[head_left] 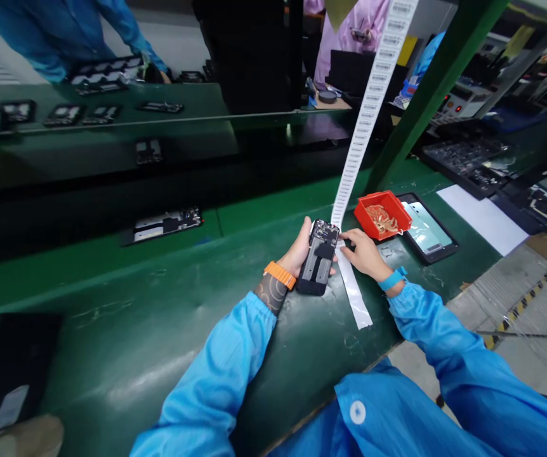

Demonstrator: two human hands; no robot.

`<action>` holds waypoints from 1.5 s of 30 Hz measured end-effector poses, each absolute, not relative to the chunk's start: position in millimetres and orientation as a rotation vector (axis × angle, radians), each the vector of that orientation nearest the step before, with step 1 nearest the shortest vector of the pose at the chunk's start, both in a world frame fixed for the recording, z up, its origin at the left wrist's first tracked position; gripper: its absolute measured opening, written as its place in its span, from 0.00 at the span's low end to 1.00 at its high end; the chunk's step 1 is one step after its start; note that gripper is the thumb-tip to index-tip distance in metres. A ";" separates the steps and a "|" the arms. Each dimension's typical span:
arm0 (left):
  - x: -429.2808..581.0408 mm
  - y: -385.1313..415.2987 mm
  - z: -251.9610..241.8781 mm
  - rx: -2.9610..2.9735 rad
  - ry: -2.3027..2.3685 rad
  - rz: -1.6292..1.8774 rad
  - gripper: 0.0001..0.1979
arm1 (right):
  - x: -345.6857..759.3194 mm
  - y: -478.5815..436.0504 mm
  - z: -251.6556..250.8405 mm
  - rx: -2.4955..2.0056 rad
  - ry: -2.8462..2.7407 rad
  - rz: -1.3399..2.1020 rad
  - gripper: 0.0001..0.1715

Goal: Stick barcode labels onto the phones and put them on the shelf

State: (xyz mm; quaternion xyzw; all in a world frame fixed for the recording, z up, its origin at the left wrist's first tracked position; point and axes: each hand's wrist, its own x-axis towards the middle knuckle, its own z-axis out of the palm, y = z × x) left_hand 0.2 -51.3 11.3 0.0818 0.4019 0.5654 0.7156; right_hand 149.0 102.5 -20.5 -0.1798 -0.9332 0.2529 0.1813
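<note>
My left hand (pixel 297 249) is wrapped around a smartphone (pixel 318 259) with its back off, the board and battery area showing. The phone is held tilted just over the bench, its long side toward my right hand. My right hand (pixel 365 255) pinches a white strip of barcode labels (pixel 363 124) at the phone's right edge. From there the strip rises to the top of the view. Its bare tail (pixel 355 295) hangs down onto the bench. Whether a single label is between my right fingertips is too small to make out.
Right of my hands, a red bin (pixel 382 216) holds tan rubber bands, beside a black tray (pixel 428 228). A white sheet (pixel 480 216) lies farther right. Another opened phone (pixel 166 223) rests back left. A green post (pixel 438 95) stands behind; co-workers are across the bench.
</note>
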 end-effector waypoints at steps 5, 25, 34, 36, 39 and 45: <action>-1.8 -49.0 9.9 0.206 0.908 1.234 0.51 | 139.5 101.4 -21.7 -0.588 -2.631 0.687 0.09; -1.7 -49.3 0.5 0.162 0.823 1.319 0.46 | 152.3 94.1 -30.1 -0.311 -2.730 0.249 0.17; 2.1 -52.0 10.6 0.170 0.879 1.295 0.46 | 164.0 109.4 -29.0 -0.211 -2.707 0.452 0.16; 2.3 -52.7 12.4 0.176 0.893 1.295 0.46 | 160.9 110.1 -29.3 -0.222 -2.694 0.430 0.14; 1.1 -53.5 11.0 0.197 0.862 1.295 0.46 | 155.1 108.6 -29.2 -0.227 -2.679 0.404 0.12; -1.3 -51.8 1.9 0.210 0.827 1.286 0.46 | 155.1 102.3 -26.5 -0.214 -2.659 0.397 0.13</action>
